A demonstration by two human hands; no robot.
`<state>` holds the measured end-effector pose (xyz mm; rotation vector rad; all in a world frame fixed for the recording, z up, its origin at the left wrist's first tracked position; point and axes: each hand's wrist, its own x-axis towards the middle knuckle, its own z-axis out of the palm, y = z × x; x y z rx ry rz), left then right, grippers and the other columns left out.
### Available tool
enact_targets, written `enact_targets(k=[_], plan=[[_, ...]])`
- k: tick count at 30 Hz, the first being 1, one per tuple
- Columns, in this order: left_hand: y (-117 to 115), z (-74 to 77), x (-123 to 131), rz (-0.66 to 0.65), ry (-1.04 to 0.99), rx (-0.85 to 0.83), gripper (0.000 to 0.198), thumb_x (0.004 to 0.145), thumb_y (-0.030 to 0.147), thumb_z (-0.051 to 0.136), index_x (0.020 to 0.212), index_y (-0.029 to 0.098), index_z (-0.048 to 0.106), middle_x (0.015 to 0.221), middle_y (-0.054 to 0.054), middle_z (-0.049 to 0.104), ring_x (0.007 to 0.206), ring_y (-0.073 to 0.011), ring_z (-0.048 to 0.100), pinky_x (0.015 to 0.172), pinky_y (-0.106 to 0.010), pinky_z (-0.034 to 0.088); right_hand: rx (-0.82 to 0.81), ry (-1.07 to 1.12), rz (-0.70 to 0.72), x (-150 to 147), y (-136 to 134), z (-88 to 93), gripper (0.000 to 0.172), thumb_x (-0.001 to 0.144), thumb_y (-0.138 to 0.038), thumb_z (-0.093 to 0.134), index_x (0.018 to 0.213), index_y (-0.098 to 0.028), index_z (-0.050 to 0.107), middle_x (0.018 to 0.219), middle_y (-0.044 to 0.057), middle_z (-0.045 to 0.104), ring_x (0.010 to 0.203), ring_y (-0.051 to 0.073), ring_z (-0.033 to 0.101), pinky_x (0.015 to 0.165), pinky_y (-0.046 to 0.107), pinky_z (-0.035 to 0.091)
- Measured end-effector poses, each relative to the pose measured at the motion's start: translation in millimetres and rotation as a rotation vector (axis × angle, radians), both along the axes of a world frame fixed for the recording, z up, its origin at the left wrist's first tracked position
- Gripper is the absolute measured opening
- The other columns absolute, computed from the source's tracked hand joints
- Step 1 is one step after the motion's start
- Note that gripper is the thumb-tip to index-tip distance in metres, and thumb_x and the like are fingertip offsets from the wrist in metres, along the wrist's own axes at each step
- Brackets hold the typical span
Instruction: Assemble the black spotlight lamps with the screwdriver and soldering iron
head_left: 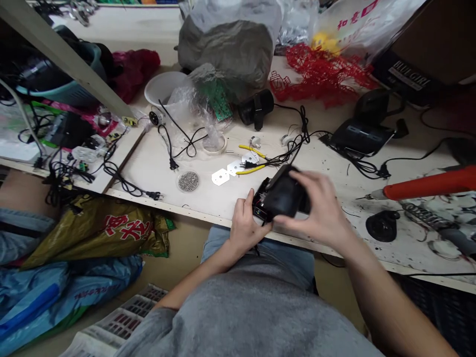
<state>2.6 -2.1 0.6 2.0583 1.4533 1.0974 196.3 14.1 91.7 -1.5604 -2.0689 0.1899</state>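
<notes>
A black plastic device housing (284, 196) is held at the bench's front edge, its left side open with wires and a small circuit board showing. My left hand (245, 218) grips its left, lower part between thumb and fingers. Around the rounded black shell on the right curls my right hand (320, 206), slightly blurred, thumb below and fingers above. Just behind lie yellow-handled pliers (251, 170), white hexagonal plates (220, 177) and a black power cord (275, 159). A round dish of small screws (188, 181) sits to the left.
An orange-red electric screwdriver (427, 183) juts in from the right, near a black round part (382, 225). More black housings (362, 136) stand behind. A white bucket (163, 89), a roll of tape (214, 145) and red netting (323, 74) occupy the back. A slanted post (74, 59) crosses at left.
</notes>
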Motion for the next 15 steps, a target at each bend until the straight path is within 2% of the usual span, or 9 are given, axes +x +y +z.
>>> enact_targets(k=[2, 4, 9, 12, 15], plan=[[1, 0.3, 1, 0.023, 0.006, 0.014, 0.093, 0.071, 0.031, 0.081, 0.150, 0.014, 0.035, 0.101, -0.006, 0.052, 0.094, -0.0243, 0.057, 0.085, -0.038, 0.055, 0.061, 0.039, -0.152, 25, 21, 7.3, 0.084, 0.077, -0.067, 0.073, 0.143, -0.024, 0.046, 0.129, 0.018, 0.050, 0.122, 0.042, 0.049, 0.100, 0.063, 0.048], [2, 1.2, 2, 0.042, 0.012, 0.020, 0.089, 0.070, 0.031, 0.084, 0.146, 0.014, 0.040, 0.102, -0.007, 0.053, 0.095, -0.0244, 0.058, 0.086, -0.038, 0.055, 0.159, 0.015, -0.322, 48, 49, 0.5, 0.088, 0.074, -0.069, 0.076, 0.141, -0.020, 0.048, 0.130, 0.022, 0.046, 0.126, 0.045, 0.044, 0.107, 0.068, 0.038], [1, 5.4, 3, 0.056, 0.027, 0.020, 0.091, 0.072, 0.033, 0.085, 0.147, 0.012, 0.037, 0.106, -0.010, 0.054, 0.098, -0.0261, 0.057, 0.088, -0.041, 0.055, 0.257, -0.050, -0.385, 81, 108, -60.7, 0.085, 0.059, -0.073, 0.083, 0.126, -0.026, 0.059, 0.117, 0.016, 0.050, 0.107, 0.038, 0.047, 0.090, 0.063, 0.049], [0, 6.7, 2, 0.039, 0.053, 0.033, 0.094, 0.074, 0.036, 0.083, 0.150, 0.012, 0.033, 0.108, -0.011, 0.054, 0.099, -0.0269, 0.057, 0.089, -0.042, 0.055, 0.202, -0.085, -0.403, 82, 119, -82.1, 0.091, 0.054, -0.075, 0.084, 0.125, -0.022, 0.060, 0.119, 0.018, 0.051, 0.108, 0.038, 0.048, 0.088, 0.059, 0.051], [3, 8.5, 5, 0.031, 0.079, 0.031, 0.095, 0.077, 0.040, 0.082, 0.152, 0.012, 0.031, 0.108, -0.012, 0.054, 0.099, -0.0275, 0.057, 0.089, -0.044, 0.054, 0.141, -0.105, -0.409, 73, 105, -72.4, 0.088, 0.062, -0.071, 0.083, 0.127, -0.016, 0.060, 0.128, 0.023, 0.051, 0.115, 0.041, 0.048, 0.092, 0.059, 0.049]])
